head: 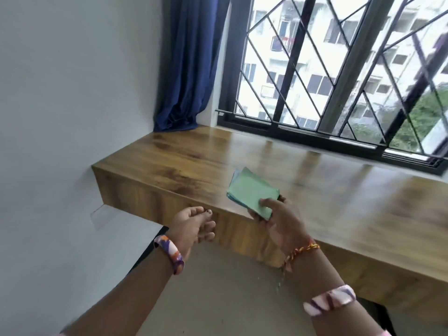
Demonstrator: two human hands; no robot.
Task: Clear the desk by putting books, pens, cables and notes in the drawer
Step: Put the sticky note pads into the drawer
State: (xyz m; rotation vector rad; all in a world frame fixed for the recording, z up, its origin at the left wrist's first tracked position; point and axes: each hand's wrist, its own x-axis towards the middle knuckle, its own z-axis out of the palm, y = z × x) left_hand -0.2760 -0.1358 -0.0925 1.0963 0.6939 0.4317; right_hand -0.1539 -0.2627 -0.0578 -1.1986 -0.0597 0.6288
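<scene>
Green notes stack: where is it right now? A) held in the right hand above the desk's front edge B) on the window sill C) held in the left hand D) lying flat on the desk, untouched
A: the right hand pinches the green notes stack by its near end over the wooden desk, while the left hand holds nothing, fingers loosely curled.

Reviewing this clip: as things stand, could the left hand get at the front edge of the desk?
Probably yes. The left hand holds nothing and hovers beside the desk front edge, nothing between them; the right hand grips the green notes.
</scene>
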